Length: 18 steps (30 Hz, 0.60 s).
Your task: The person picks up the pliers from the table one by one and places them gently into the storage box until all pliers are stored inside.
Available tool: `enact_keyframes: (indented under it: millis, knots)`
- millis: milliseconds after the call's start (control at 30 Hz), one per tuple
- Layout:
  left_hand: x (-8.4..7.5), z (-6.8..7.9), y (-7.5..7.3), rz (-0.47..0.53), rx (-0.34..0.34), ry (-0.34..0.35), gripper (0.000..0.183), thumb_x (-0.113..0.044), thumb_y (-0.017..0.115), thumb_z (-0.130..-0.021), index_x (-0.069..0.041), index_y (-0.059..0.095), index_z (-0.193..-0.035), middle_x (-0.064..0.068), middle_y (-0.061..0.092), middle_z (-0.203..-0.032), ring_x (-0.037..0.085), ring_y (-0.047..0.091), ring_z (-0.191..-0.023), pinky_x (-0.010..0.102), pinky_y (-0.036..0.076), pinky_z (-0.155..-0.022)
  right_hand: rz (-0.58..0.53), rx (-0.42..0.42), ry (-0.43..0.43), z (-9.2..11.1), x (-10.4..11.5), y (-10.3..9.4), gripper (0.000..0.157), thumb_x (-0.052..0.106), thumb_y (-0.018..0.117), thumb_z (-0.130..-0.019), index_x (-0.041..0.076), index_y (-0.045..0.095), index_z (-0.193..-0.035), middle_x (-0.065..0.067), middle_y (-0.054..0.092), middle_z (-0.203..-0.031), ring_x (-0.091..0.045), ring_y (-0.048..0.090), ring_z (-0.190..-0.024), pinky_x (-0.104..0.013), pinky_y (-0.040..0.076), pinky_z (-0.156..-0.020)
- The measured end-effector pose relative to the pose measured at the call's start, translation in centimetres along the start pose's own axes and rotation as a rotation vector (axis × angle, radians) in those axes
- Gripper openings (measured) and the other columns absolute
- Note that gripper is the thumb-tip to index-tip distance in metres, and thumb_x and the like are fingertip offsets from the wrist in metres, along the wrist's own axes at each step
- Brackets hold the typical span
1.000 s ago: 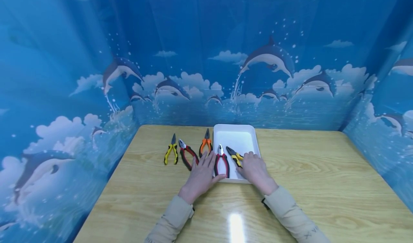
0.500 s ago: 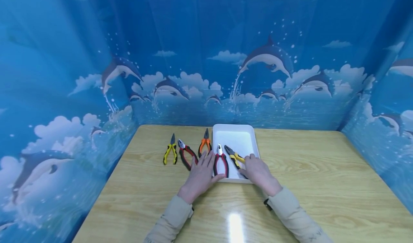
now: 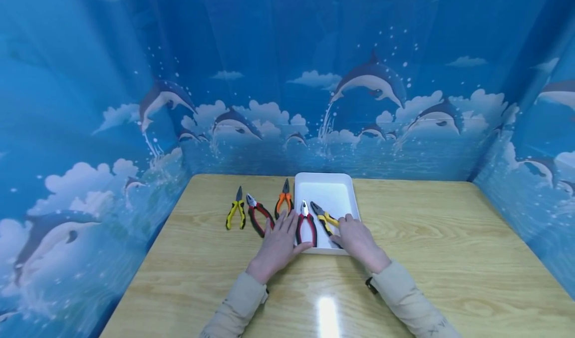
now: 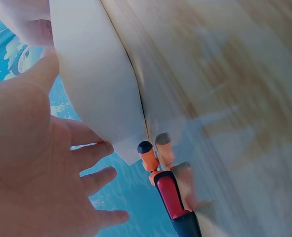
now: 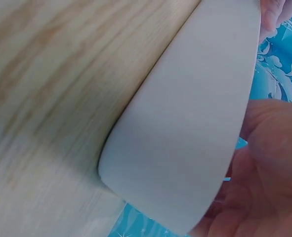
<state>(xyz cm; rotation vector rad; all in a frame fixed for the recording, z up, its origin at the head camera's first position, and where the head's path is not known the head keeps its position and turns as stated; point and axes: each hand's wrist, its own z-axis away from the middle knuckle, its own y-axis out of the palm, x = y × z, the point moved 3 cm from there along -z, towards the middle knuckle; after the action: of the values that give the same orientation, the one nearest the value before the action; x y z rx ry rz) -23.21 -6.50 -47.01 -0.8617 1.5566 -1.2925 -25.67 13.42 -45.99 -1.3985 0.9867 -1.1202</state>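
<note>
A white tray (image 3: 330,183) stands at the back of the wooden table. Inside it, red-and-black pliers (image 3: 314,224) lie left of yellow-and-black pliers (image 3: 321,219), whose handles are spread. My right hand (image 3: 358,240) reaches over the tray's front right corner and grips the yellow pliers' handles, with its palm hiding their ends. My left hand (image 3: 277,245) lies over the tray's left front edge, fingers extended and thumb near the red-handled pliers. In the left wrist view, its fingers (image 4: 97,180) are straight beside the white tray wall (image 4: 101,74).
Left of the tray are orange-handled pliers (image 3: 284,198), a second red-and-black pair (image 3: 255,213) partly behind my left hand, and small yellow-handled pliers (image 3: 235,210). A dolphin-print curtain (image 3: 251,103) borders the table's back and sides.
The yellow-and-black pliers' handles have spread wider and their head has shifted slightly left in the tray. My right hand has moved slightly right; my left hand stays in place.
</note>
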Motion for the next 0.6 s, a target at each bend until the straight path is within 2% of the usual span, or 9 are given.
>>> enact_keyframes:
  millis: [300,600]
  knots:
    - [0.0,0.0,-0.1,-0.003,-0.019,0.009,0.087,-0.065,0.047,-0.098,-0.005,0.029,-0.159,0.013,0.026,-0.166,0.036,0.019,-0.154,0.070,0.020,-0.117,-0.010,0.055,0.025,-0.7,0.7,0.2,0.046,0.037,0.078,-0.090,-0.005,0.066,-0.106,-0.010,0.054,-0.086,-0.018,0.051,-0.066,-0.032,0.050,-0.057]
    - [0.0,0.1,-0.2,0.003,-0.019,0.019,0.086,-0.064,0.047,-0.099,-0.005,0.029,-0.159,0.013,0.026,-0.166,0.037,0.020,-0.153,0.070,0.020,-0.117,-0.031,0.065,0.005,-0.9,1.5,0.3,0.044,0.033,0.078,-0.090,-0.006,0.067,-0.108,-0.011,0.055,-0.088,-0.018,0.053,-0.068,-0.033,0.052,-0.061]
